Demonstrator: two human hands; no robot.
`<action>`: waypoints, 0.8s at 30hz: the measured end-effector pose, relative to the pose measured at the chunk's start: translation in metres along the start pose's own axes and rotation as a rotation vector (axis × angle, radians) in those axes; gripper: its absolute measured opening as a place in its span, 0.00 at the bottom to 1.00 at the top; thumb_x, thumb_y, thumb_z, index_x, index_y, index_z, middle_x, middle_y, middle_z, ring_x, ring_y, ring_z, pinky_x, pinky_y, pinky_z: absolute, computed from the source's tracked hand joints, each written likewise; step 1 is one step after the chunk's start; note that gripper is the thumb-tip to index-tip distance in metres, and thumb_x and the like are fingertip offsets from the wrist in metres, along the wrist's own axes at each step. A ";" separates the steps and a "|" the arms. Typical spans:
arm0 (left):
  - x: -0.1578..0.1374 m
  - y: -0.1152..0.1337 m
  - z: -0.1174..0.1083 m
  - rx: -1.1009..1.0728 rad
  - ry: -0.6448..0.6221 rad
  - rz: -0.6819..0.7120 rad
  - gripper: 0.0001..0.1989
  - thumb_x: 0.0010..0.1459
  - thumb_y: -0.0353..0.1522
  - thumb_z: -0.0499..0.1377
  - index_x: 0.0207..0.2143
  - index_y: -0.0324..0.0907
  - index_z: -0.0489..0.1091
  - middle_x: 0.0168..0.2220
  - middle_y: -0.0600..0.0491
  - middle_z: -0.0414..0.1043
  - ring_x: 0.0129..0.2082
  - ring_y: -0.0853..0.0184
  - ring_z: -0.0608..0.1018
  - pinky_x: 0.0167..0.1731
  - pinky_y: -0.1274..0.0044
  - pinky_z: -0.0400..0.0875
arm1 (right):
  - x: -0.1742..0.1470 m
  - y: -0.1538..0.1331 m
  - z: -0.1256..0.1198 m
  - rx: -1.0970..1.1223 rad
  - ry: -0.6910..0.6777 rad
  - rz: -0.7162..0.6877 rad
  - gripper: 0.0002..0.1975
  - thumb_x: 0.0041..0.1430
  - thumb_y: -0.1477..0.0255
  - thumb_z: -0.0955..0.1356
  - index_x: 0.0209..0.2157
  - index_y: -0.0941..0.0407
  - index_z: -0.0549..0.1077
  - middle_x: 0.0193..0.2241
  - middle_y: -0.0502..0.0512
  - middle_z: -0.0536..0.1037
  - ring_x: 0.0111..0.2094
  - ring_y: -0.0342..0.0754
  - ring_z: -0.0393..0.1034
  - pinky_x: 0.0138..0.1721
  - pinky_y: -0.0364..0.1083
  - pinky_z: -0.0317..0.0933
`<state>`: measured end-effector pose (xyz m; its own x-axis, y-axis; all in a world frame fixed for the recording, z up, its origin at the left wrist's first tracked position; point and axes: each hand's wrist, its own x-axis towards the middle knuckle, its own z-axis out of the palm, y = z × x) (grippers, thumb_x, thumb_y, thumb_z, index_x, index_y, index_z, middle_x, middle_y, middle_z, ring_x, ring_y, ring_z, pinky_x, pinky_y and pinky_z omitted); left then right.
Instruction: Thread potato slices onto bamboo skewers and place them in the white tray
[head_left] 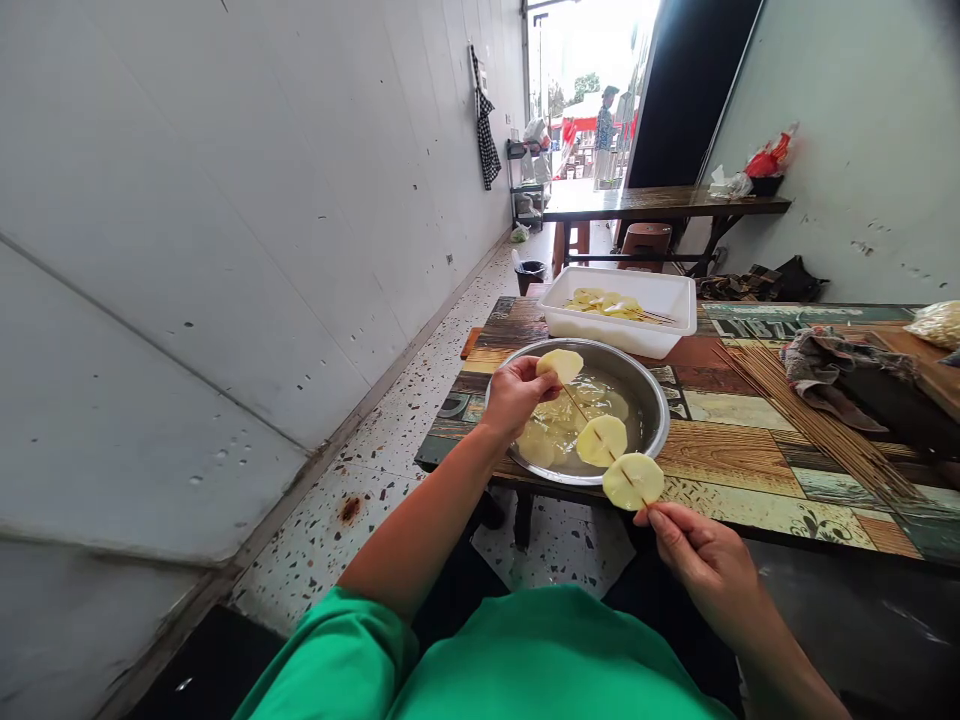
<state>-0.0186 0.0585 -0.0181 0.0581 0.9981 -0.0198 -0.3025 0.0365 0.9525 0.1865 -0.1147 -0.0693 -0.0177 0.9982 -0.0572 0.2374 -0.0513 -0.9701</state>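
My right hand [705, 552] is closed on the near end of a thin wooden skewer [575, 401]. Two round, pale yellow slices that look like potato are threaded on it: one potato slice [634, 482] sits close to my right fingers, another [601, 442] a little farther along. At the skewer's far end my left hand [517, 395] pinches a third slice [562, 364]; whether the tip has pierced it is hidden. Below lies a round metal basin [661, 425] of cloudy water with several more slices in it.
Behind the basin stands a white plastic tub [660, 340] holding skewered slices. To the right, a bundle of bare skewers [817, 420] lies beside a crumpled cloth [847, 358] on the patterned wooden table [727, 455]. A white wall [225, 220] runs along the left. A person [604, 135] stands outside the doorway.
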 end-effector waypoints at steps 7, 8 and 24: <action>-0.004 0.002 0.000 0.142 0.006 0.122 0.11 0.40 0.29 0.68 0.28 0.37 0.70 0.23 0.55 0.74 0.23 0.73 0.75 0.29 0.80 0.71 | -0.001 -0.002 0.001 0.065 0.002 0.026 0.21 0.59 0.54 0.66 0.34 0.59 0.74 0.17 0.44 0.55 0.19 0.40 0.48 0.19 0.41 0.40; -0.005 0.001 0.000 0.146 0.007 0.134 0.11 0.40 0.30 0.67 0.28 0.37 0.70 0.23 0.56 0.74 0.23 0.73 0.75 0.29 0.80 0.70 | -0.001 -0.003 0.001 0.086 0.005 0.032 0.21 0.59 0.53 0.66 0.34 0.59 0.74 0.17 0.44 0.55 0.19 0.40 0.48 0.19 0.41 0.40; -0.011 0.001 0.009 0.049 -0.027 0.034 0.14 0.39 0.33 0.70 0.27 0.36 0.71 0.24 0.54 0.75 0.23 0.71 0.76 0.30 0.76 0.74 | 0.006 0.005 0.012 0.052 0.118 -0.033 0.19 0.58 0.54 0.67 0.31 0.58 0.75 0.20 0.49 0.64 0.20 0.42 0.54 0.20 0.42 0.49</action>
<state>-0.0114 0.0471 -0.0144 0.0741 0.9970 0.0208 -0.2574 -0.0010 0.9663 0.1764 -0.1090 -0.0774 0.0909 0.9959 0.0003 0.1881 -0.0168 -0.9820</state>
